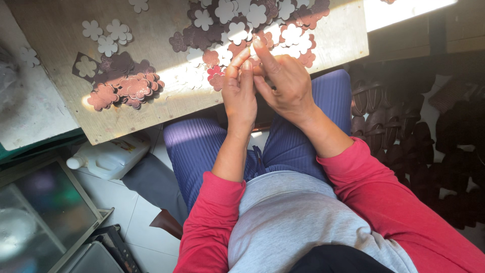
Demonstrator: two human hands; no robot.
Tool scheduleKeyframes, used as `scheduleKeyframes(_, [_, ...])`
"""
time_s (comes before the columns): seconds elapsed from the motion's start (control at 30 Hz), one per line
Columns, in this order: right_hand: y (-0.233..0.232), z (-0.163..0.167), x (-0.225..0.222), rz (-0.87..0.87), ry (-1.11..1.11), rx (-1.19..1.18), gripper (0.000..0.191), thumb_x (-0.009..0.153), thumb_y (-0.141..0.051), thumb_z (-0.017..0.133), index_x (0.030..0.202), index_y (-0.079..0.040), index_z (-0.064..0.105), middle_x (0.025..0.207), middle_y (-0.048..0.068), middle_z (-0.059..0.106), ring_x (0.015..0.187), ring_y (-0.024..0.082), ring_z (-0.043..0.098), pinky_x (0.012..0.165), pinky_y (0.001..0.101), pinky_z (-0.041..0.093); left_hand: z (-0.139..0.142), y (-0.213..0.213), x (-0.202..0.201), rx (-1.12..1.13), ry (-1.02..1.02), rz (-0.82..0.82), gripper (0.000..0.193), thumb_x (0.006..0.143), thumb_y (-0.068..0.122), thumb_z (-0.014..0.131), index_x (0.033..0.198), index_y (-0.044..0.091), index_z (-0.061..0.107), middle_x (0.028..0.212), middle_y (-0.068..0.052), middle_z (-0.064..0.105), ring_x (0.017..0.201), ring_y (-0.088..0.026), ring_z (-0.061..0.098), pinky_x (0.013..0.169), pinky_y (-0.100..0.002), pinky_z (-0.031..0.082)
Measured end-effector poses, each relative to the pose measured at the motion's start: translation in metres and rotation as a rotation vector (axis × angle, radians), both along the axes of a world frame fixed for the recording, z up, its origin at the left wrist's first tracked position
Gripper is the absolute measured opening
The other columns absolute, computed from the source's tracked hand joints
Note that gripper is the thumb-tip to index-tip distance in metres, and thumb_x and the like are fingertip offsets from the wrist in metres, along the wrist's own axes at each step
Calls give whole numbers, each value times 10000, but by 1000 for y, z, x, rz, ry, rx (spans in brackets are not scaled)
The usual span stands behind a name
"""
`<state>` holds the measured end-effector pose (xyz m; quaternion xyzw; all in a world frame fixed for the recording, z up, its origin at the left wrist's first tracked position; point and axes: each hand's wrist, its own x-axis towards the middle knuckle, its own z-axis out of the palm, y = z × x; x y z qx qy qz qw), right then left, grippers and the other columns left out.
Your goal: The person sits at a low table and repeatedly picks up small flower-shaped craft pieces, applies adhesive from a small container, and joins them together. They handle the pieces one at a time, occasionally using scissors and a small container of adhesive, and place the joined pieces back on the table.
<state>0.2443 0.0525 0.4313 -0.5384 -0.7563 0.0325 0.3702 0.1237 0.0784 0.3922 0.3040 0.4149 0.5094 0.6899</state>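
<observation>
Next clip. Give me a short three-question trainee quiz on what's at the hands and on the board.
1. True or false: both hands meet over the near edge of the wooden board.
2. What shape are the flat cut-outs on the board?
3. What lies on the floor tiles left of the knees: A) white plastic jug, B) metal bucket?

Key
1. True: the left hand and right hand touch at the fingers, pinching a small reddish piece, mostly hidden.
2. Flower shapes, white and reddish brown.
3. A, the white plastic jug.

I see a worn, matt wooden desk [151, 108], flat matt flower cut-outs [126, 86] like leather, and a glossy plastic jug [108, 156].
</observation>
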Motion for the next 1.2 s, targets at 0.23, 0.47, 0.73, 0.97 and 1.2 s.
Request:
scheduleKeyframes(0.23, [21, 0, 21, -245, 44, -103, 830, 946, -48, 861, 1586, -23, 333, 1107, 6, 764, 956, 210, 609, 893, 305, 545, 1, 8, -6, -45, -177, 81, 351, 1121, 212, 485, 1416, 29, 540, 1320, -104, 603, 1105, -202, 688, 949, -324, 595])
scheduleKeyframes(0.47, [36, -8, 23, -217, -100, -51, 849, 913, -32, 862, 1618, -106, 394, 1084, 1, 766, 944, 212, 585, 917, 315, 509, 3, 7, -5, -45, -172, 55, 423, 1140, 301, 417, 1445, 28, 519, 1421, -117, 579, 1138, -222, 673, 949, -351, 601])
scheduleKeyframes(0.73, [27, -21, 28, -205, 399, -149, 772, 1034, 111, 748, 1628, -92, 298, 969, 12, 727, 935, 69, 710, 936, 238, 622, -1, 6, -10, 21, -163, 6, 503, 1154, 390, 345, 1469, 34, 511, 1540, -83, 512, 1284, -177, 588, 1039, -369, 571])
scheduleKeyframes(0.97, [18, -21, 32, -95, 1088, -430, 876, 1033, 154, 714, 1695, -44, 176, 1035, 77, 707, 874, 72, 658, 829, 211, 553, -1, 7, -8, -62, -241, 40, 545, 1119, 412, 347, 1433, -1, 514, 1343, -21, 606, 1159, -120, 638, 1017, -362, 579])
scheduleKeyframes(1.2, [17, -13, 15, -103, 733, -412, 802, 1059, 76, 714, 1667, -58, 208, 1077, 52, 770, 951, 77, 714, 831, 215, 584, -5, 9, -5, 66, -113, 22, 442, 1160, 220, 547, 1540, -1, 507, 1127, -113, 578, 974, -132, 574, 924, -331, 528])
